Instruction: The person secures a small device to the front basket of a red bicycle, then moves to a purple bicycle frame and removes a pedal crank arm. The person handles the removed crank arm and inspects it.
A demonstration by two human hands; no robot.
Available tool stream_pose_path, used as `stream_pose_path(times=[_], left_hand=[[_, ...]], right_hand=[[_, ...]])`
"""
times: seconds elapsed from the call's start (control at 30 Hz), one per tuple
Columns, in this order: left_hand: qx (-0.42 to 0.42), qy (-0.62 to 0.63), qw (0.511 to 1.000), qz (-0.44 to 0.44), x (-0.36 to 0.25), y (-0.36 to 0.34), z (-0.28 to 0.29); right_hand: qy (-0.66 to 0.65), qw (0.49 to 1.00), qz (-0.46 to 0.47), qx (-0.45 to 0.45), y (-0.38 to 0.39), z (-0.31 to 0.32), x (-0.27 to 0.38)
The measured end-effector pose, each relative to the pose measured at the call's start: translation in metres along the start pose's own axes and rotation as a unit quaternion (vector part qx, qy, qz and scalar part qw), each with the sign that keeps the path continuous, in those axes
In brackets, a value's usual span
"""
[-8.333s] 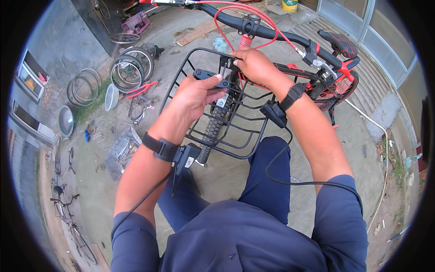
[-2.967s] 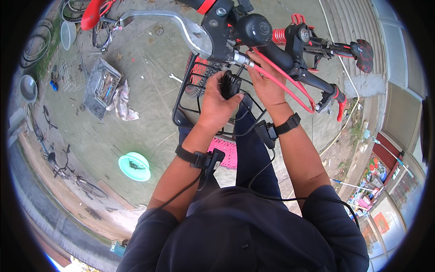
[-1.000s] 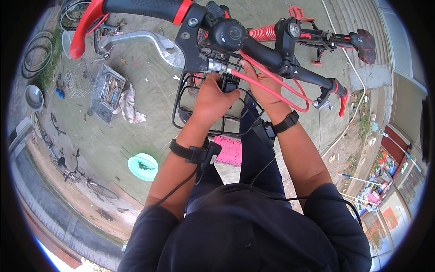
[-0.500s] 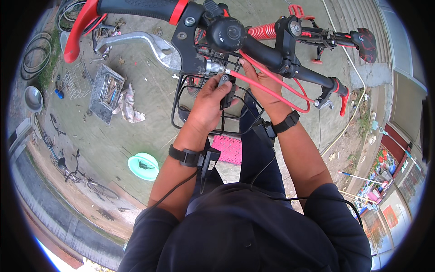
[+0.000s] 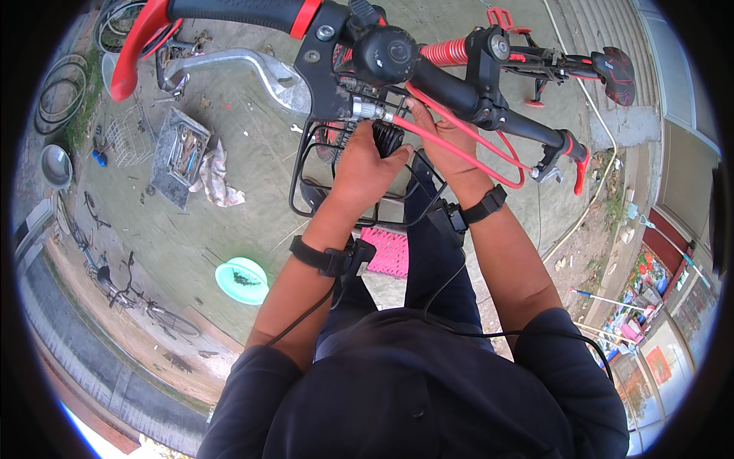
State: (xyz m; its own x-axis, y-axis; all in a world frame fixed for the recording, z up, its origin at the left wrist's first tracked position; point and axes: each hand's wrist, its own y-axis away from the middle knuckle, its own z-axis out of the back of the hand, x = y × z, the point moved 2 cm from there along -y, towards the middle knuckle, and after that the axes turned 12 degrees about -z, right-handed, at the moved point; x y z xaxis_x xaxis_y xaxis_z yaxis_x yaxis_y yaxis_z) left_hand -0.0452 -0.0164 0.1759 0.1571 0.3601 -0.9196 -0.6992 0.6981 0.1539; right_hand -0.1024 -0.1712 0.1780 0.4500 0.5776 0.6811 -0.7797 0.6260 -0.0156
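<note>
A small black folding multi-tool point(image 5: 388, 138) with ridged, stacked sides sits in my left hand point(image 5: 362, 170), thumb and fingers closed round it. It lies just below the silver cable adjuster point(image 5: 368, 111) of the brake lever point(image 5: 256, 75). My right hand point(image 5: 451, 150) is bent behind the red brake cables point(image 5: 451, 144), by the rim of the black wire basket point(image 5: 302, 164). Its fingers are curled, and what they grip is hidden. Above both hands stretches the black handlebar point(image 5: 443, 86), with a round black bell point(image 5: 384, 55) and red-tipped grips.
To the left lie a grey tray point(image 5: 200, 126) of tools, a crumpled cloth point(image 5: 218, 180), a white wire basket point(image 5: 131, 138) and a mint-green basin point(image 5: 241, 281). A pink woven seat point(image 5: 386, 252) shows between my legs. The bicycle saddle point(image 5: 614, 76) is at the far right.
My left hand has turned the multi-tool, so its ridged layers now face up instead of its smooth side with the round bolt. My right hand has barely moved.
</note>
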Motion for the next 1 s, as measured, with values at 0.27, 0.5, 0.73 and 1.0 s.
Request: stream_pose_path(times=[0.27,0.5,0.73,1.0], left_hand=[[0.021,0.247,0.965,0.087,-0.003,-0.001,0.013],[-0.036,-0.036,0.998,-0.039,-0.011,-0.002,0.009],[0.048,0.04,0.995,0.075,-0.001,-0.007,0.002],[0.057,-0.061,0.996,0.037,-0.012,-0.003,0.002]], right_hand=[[-0.001,1.0,-0.007,-0.005,0.002,0.0,0.0],[-0.02,0.999,-0.024,0.013,0.001,0.001,0.0],[-0.033,0.999,-0.004,-0.011,0.002,0.0,0.0],[-0.027,0.999,0.009,-0.013,-0.001,0.004,0.005]])
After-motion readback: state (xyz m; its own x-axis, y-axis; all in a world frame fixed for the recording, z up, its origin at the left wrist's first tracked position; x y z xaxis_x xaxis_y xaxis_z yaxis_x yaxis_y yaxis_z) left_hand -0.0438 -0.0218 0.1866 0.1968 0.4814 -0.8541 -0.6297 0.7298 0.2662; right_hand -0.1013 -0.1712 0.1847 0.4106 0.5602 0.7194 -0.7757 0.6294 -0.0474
